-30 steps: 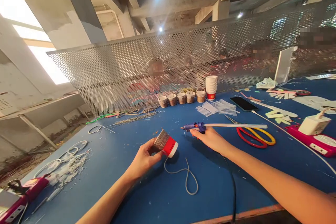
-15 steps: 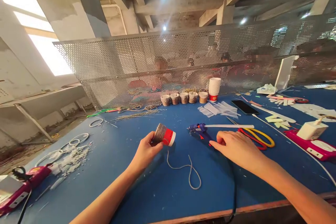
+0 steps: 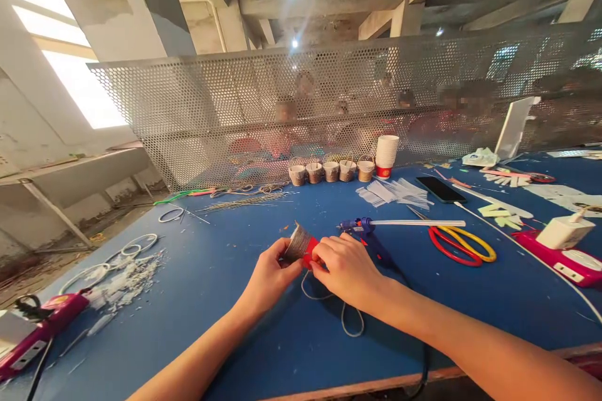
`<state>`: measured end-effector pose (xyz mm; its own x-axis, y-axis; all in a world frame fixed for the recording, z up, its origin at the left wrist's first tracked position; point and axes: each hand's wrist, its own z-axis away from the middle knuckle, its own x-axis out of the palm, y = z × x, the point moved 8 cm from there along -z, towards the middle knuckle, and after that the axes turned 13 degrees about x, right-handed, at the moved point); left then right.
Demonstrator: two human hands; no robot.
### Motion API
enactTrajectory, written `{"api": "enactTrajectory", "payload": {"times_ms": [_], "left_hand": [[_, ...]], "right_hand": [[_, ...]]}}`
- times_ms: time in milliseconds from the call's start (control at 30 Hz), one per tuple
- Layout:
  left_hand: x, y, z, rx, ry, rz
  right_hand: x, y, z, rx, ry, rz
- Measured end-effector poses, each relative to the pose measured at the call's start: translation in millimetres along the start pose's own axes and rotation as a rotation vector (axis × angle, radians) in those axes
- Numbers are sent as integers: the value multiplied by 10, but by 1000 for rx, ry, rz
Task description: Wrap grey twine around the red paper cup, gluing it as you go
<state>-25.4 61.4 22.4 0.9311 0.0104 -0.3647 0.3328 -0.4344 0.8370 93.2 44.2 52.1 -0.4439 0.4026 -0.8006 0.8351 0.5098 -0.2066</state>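
On bench (image 3: 211,282): glue gun (image 3: 360,225) right of wrapped cup (image 3: 297,243); scissors (image 3: 464,248) right of gun; phone (image 3: 441,189) behind scissors. Rear: basket row (image 3: 331,171) left of paper-cup stack (image 3: 386,155), before screen (image 3: 235,100).

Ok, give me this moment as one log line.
left hand: holding tilted cup | right hand: at cup's red part | glue gun: on table | string: looped below hands

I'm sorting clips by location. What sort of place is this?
Probably a handicraft workshop, judging by the glue gun, the cord-wrapped cup being held and the row of small cups.
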Motion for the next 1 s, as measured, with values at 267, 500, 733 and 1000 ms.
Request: {"api": "enactTrajectory", "payload": {"times_ms": [267,500,733,1000], "left_hand": [[70,53,23,4,-52,-36],[100,39,22,4,-75,-30],[153,5,30,7,-127,-23],[150,68,28,-7,-127,-46]], "right_hand": [[23,224,4,291,-116,-434],[128,322,0,409,-344,-875],[-115,245,-31,149,-128,-670],[-126,258,-31,104,-27,-660]]}}
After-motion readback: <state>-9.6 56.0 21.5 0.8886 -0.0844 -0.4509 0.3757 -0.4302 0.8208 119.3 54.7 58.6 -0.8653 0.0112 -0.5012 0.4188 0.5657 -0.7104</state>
